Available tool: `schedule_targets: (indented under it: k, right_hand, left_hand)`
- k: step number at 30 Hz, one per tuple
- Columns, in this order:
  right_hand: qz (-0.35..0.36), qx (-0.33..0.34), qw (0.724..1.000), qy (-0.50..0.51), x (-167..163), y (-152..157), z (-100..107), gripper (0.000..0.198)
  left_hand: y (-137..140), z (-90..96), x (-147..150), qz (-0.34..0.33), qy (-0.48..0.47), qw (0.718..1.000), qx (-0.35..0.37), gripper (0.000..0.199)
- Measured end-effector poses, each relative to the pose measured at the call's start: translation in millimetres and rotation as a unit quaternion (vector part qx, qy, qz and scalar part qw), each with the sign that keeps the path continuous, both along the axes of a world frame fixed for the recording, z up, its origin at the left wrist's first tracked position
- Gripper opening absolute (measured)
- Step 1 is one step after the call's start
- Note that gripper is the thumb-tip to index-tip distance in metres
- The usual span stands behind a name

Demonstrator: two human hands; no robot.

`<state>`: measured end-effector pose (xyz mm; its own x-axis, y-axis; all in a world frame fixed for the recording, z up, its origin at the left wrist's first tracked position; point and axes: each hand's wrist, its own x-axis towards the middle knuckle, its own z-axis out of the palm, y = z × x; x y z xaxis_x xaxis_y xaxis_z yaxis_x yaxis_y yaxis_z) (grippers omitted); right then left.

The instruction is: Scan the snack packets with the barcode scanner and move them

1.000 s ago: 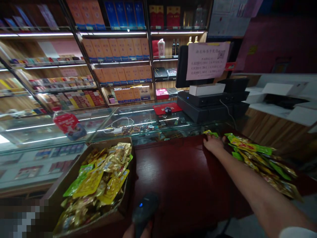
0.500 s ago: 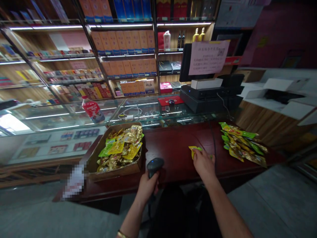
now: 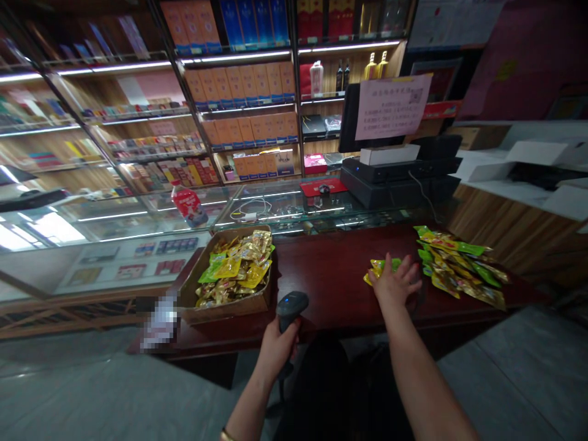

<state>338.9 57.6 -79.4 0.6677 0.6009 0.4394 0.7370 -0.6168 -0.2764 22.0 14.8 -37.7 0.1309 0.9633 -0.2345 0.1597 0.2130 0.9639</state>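
Note:
My left hand point(image 3: 279, 346) is wrapped round the handle of a dark barcode scanner point(image 3: 292, 302), its head raised over the table's front edge. My right hand point(image 3: 395, 283) hovers over the table with fingers spread. Partly beneath it lies a yellow and green snack packet point(image 3: 377, 268); whether the palm touches it I cannot tell. To the left stands an open cardboard box point(image 3: 229, 313) full of yellow, green and gold snack packets point(image 3: 239, 264). A spread pile of similar packets point(image 3: 462, 263) lies at the right end of the table.
The dark red table point(image 3: 316, 269) meets a glass display counter point(image 3: 285, 205). On the counter are a red-labelled bottle point(image 3: 187, 205), a white cable point(image 3: 250, 215), a mouse point(image 3: 324, 189) and a monitor point(image 3: 351, 119) above a black cash drawer point(image 3: 386, 184). Stocked shelves rise behind.
My right hand has opened from its hold on the packet and shifted slightly right, fingers now spread. My left hand still grips the scanner. The whole view has swung a little left.

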Motion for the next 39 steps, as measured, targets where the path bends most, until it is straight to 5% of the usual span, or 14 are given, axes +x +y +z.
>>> schedule_targets:
  k: [10, 14, 17, 20, 26, 34, 39]
  right_hand:
    - [0.05, -0.004, 0.996, -0.08, 4, -6, -1, 0.052]
    - [0.161, 0.005, 0.986, -0.044, -20, -7, -2, 0.039]
    - [0.267, 0.078, 0.959, 0.049, -42, -5, -5, 0.043]
    - [0.29, 0.167, 0.926, 0.175, -59, 0, -10, 0.054]
    - [0.28, 0.165, 0.856, 0.401, -62, 6, -21, 0.048]
    - [0.399, 0.23, 0.79, 0.405, -83, -5, -2, 0.056]
    - [0.422, 0.217, 0.799, 0.369, -96, -9, 4, 0.057]
  left_hand:
    - [-20, 26.7, -1, -0.007, -0.006, 1.0, 0.003, 0.033]
    - [-26, 33.3, 4, -0.012, -0.018, 1.0, -0.005, 0.031]
    - [-28, 33.1, 8, -0.019, -0.023, 1.0, -0.01, 0.029]
    - [-30, 31.8, 10, -0.012, -0.031, 0.999, -0.014, 0.031]
    - [-31, 37.9, 8, -0.002, -0.027, 1.0, -0.005, 0.026]
    - [-33, 56.6, 4, -0.004, -0.008, 1.0, -0.006, 0.027]
    - [-37, 64.6, 6, -0.024, 0.008, 1.0, -0.008, 0.028]
